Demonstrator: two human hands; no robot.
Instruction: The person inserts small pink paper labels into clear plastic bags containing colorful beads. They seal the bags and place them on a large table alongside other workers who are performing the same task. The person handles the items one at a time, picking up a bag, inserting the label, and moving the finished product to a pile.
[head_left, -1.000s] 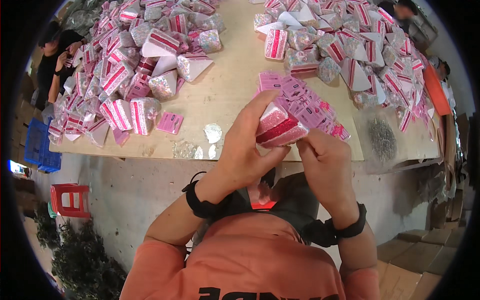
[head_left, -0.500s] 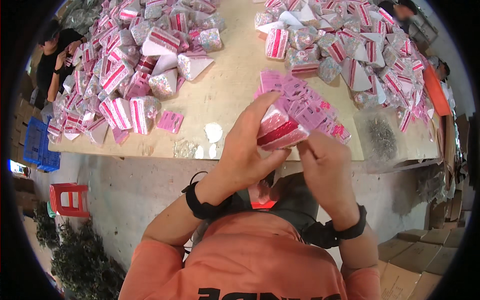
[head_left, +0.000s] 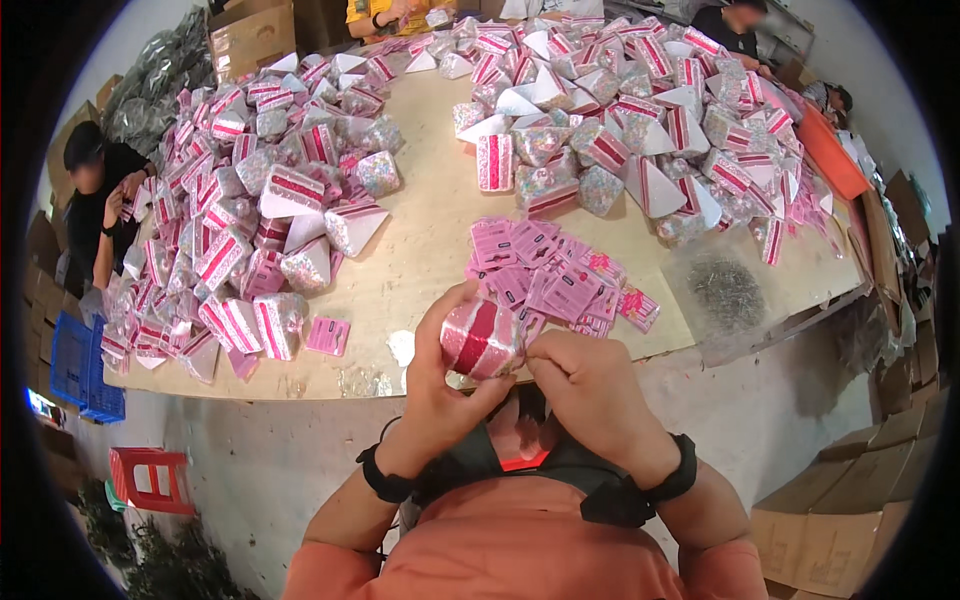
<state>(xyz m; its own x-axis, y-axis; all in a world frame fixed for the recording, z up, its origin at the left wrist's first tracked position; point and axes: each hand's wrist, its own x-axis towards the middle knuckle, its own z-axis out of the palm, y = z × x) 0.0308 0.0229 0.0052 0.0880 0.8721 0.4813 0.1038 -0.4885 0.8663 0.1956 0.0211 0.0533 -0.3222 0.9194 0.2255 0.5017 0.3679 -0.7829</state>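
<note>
My left hand (head_left: 437, 392) is wrapped round a toy cake slice (head_left: 482, 340), pink and white with a dark red band, in shiny clear wrap. It is held up just over the table's near edge. At the slice's right end my right hand (head_left: 600, 395) is closed, thumb and fingertips pinched together against the wrap. What sits between those fingertips is too small to make out. Right behind the slice lies a loose heap of pink printed cards (head_left: 548, 275). A clear bag of small metal pins or fasteners (head_left: 728, 290) rests to the right of the cards.
Wrapped cake slices are piled at the left (head_left: 225, 257) and right (head_left: 605, 150) of the wooden table (head_left: 425, 190). A single pink card (head_left: 328, 336) lies near the front. Co-workers sit around the table. A blue crate (head_left: 85, 368) and red stool (head_left: 152, 480) stand at left; cartons (head_left: 825, 510) at right.
The view has tilted up, showing more of the table's far end. Both hands have drawn the cake slice back toward me, and its banded side has turned more upright.
</note>
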